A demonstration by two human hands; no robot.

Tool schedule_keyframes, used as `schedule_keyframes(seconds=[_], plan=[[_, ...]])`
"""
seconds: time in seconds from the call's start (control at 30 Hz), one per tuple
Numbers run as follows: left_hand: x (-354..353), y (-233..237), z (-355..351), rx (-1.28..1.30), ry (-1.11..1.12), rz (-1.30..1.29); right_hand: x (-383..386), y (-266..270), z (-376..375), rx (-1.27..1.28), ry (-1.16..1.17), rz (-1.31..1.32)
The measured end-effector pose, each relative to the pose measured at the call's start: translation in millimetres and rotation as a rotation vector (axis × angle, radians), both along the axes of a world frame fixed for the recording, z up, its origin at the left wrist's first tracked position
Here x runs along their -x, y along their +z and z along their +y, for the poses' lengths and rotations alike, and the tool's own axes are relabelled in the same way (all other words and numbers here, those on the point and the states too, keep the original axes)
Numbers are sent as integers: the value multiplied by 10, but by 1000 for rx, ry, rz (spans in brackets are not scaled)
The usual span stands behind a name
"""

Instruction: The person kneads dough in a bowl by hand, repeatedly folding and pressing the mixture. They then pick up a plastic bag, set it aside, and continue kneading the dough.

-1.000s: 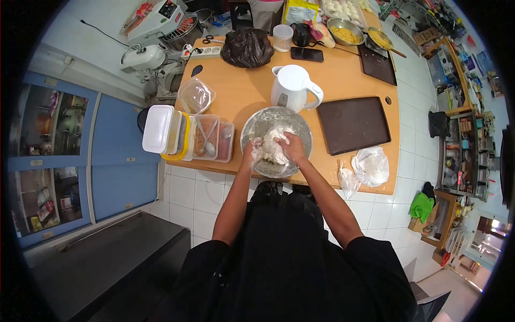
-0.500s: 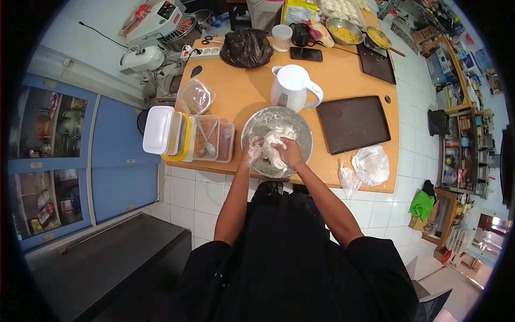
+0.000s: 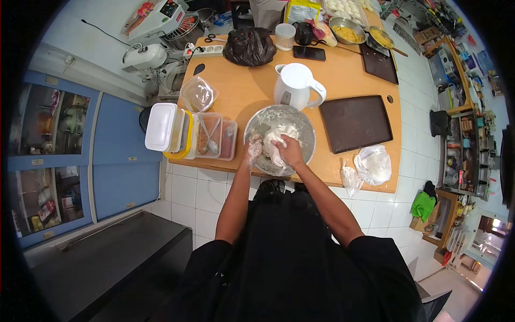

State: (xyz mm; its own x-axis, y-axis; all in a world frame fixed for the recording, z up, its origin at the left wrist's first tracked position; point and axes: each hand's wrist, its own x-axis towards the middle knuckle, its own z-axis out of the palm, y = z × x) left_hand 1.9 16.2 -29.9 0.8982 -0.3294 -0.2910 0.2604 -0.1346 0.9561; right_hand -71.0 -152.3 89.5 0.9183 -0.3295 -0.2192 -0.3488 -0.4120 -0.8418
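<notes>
Here's the dough [image 3: 275,154], down inside the bowl [image 3: 259,121], whose high wall seems handy for catching loose flour. The right hand [image 3: 291,151] has it from the side, fingers bent over the top and pinching a fold, presumably to get purchase on something soft. Over at the left, the left hand [image 3: 254,149], caked in white, sits just beside it, perhaps to steady bowl or dough; whether its fingers are spread or pressed together, I can't tell. The bowl's right at the table's [image 3: 241,88] near edge, likely so both arms can reach straight down. Kettle [image 3: 294,91] just behind, tubs [image 3: 209,137] to the left, tray [image 3: 355,124] and plastic bag [image 3: 373,165] to the right, all seemingly leaving elbow room.
</notes>
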Motion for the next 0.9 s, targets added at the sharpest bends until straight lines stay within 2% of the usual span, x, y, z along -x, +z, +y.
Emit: schedule_keyframes(seconds=[0.07, 0.13, 0.27, 0.33, 0.47, 0.57, 0.6, 0.7, 0.73, 0.83, 0.9], plan=[[6, 109, 24, 17, -13, 19, -34, -34, -8, -15, -23, -48], [21, 104, 28, -78, -44, -23, 31, 41, 15, -61, -18, -75], [-13, 321, 27, -78, -204, 4, 91, 40, -22, -471, -10, -72], [7, 390, -4, -158, -148, 26, 162, -24, -34, -688, -33, -146], [-16, 395, -78, -130, -207, -16, 327, -92, -108, -667, -92, -171], [-57, 52, -68, -163, -195, 9, 427, 84, -186, -761, -153, -162], [-36, 225, -94, -268, -229, -40, 451, 92, -212, -749, -174, -151], [-106, 76, -101, -294, -258, -75, 511, 104, -302, -725, -231, -142], [-150, -236, -53, -193, -198, 22, 524, 102, -335, -722, -244, -157], [-222, -233, -63, -78, -177, 217, 605, 77, -461, -717, -305, -202], [-221, -160, -128, -167, -144, 192, 682, 53, -570, -731, -348, -259]])
